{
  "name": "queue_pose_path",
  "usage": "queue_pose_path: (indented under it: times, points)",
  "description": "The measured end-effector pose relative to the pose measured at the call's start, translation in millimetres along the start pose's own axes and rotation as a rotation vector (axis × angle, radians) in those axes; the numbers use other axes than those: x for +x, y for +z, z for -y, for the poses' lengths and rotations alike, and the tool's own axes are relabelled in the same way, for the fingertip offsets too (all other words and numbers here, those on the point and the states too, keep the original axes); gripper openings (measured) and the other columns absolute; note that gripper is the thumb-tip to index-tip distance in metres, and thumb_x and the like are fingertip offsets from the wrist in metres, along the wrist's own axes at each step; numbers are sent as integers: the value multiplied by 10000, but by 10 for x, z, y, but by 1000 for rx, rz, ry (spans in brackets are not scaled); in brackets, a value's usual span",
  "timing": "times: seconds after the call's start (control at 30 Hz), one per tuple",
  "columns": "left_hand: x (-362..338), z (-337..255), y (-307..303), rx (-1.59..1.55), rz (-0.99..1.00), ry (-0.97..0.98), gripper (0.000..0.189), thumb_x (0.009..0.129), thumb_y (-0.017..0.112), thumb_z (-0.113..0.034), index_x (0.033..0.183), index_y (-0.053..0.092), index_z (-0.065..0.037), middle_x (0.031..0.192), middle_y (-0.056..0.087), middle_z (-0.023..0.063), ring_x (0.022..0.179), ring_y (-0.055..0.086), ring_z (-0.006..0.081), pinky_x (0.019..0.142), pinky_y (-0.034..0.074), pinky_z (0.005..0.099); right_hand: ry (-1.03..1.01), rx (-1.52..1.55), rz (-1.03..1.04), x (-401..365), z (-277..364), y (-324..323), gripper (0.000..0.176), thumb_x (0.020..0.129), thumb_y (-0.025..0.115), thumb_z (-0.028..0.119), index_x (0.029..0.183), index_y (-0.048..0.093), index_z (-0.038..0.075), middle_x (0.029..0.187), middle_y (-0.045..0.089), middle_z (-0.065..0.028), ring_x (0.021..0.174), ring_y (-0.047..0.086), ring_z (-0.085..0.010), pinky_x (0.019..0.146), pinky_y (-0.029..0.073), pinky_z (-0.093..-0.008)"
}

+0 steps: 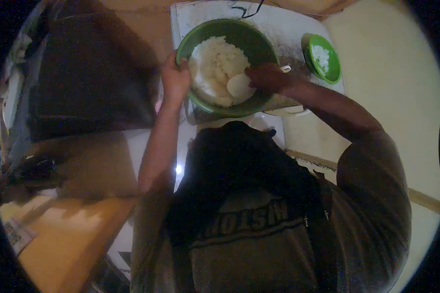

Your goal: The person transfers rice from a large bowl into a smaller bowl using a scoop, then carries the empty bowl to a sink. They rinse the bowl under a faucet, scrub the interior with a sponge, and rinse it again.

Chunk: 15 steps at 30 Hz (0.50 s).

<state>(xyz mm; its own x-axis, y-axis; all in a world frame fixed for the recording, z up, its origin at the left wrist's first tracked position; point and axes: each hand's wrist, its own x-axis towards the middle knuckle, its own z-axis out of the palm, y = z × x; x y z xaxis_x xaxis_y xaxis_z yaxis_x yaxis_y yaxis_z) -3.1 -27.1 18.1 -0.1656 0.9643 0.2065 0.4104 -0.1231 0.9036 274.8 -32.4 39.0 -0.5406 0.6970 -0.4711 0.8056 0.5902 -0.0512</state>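
Note:
A large green basin (264,46) holds a mound of white, crumbly food (217,58) that looks like rice. My left hand (176,78) grips the basin's left rim, with the thumb over the edge and the fingers outside. Over the basin's right side, my right hand (268,78) is closed around the handle of a white rice paddle (239,88). The paddle's flat blade rests against the food, and its handle end sticks out past the knuckles.
The basin stands on a stained white tabletop (296,27). At its right edge is a small bright green bowl (335,71) with white bits inside. A black cable (249,12) lies at the back. Below the basin's right side a pale round rim (296,112) shows partly.

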Motion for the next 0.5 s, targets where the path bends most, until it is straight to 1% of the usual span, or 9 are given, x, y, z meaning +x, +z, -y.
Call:
queue_pose_path:
  times: [0.07, 0.17, 0.2, 0.27, 0.3, 0.37, 0.4, 0.47, 0.5]
  points:
    - [10, 152, 53, -15, -10, 20, 305, 849, 542, -72, 1139, 588, 9, 990, 662, 193, 929, 643, 304, 853, 470, 362, 5, -45, -132, 46, 91, 41, 384, 809, 630, 242, 1105, 506, 33, 956, 628, -183, 845, 644, -366, 684, 523, -468]
    - [9, 97, -6, -28, 36, 45, 320, 857, 544, -84, 1163, 580, 2, 1003, 662, 192, 943, 642, 297, 861, 471, 355, 15, -81, -215, 180, 65, 139, 392, 813, 626, 257, 1101, 494, 26, 940, 626, -177, 841, 645, -361, 678, 523, -459]
    - [3, 91, -28, -26, 38, 41, 320, 857, 544, -84, 1163, 580, 2, 1003, 662, 192, 943, 642, 297, 861, 471, 355, 14, -77, -211, 236, 32, 172, 392, 813, 626, 257, 1101, 494, 26, 940, 626, -177, 841, 645, -361, 678, 523, -459]
    - [24, 75, -42, 16, 114, -31, 329, 867, 540, -99, 1181, 573, -5, 1023, 658, 195, 956, 641, 296, 862, 472, 356, -87, -181, -326, 375, -83, 192, 427, 823, 611, 262, 1143, 478, 13, 922, 624, -168, 850, 647, -347, 674, 522, -458]
    - [29, 94, -20, 18, 121, -30, 329, 867, 540, -99, 1181, 573, -5, 1023, 658, 195, 956, 641, 296, 862, 472, 356, -82, -175, -326, 391, -83, 174, 427, 823, 611, 262, 1143, 478, 13, 922, 624, -168, 850, 647, -347, 674, 522, -458]
    - [42, 140, 49, -37, 27, 70, 308, 882, 580, -197, 1096, 603, 23, 982, 653, 214, 922, 638, 335, 835, 477, 396, 62, -192, -293, 400, -92, 116, 376, 827, 602, 251, 1122, 535, 29, 899, 627, -151, 830, 654, -330, 649, 522, -456]
    - [42, 127, 57, -36, 26, 81, 308, 882, 580, -197, 1096, 603, 23, 982, 653, 214, 922, 638, 335, 835, 477, 396, 66, -194, -303, 373, -156, 88, 376, 827, 602, 251, 1122, 535, 29, 899, 627, -151, 830, 654, -330, 649, 522, -456]
    - [47, 152, 41, 33, 46, -58, 303, 875, 531, -104, 1159, 583, -11, 1036, 653, 193, 958, 638, 298, 858, 473, 362, 109, -114, -249, 311, -301, 36, 325, 826, 604, 260, 1077, 594, 53, 902, 643, -143, 842, 653, -329, 681, 519, -462]
    - [69, 236, 55, 31, 36, -58, 303, 875, 531, -104, 1159, 583, -11, 1036, 653, 193, 958, 638, 298, 858, 473, 362, 103, -122, -250, 312, -317, -4, 325, 826, 604, 260, 1077, 594, 53, 902, 643, -143, 842, 653, -329, 681, 519, -462]
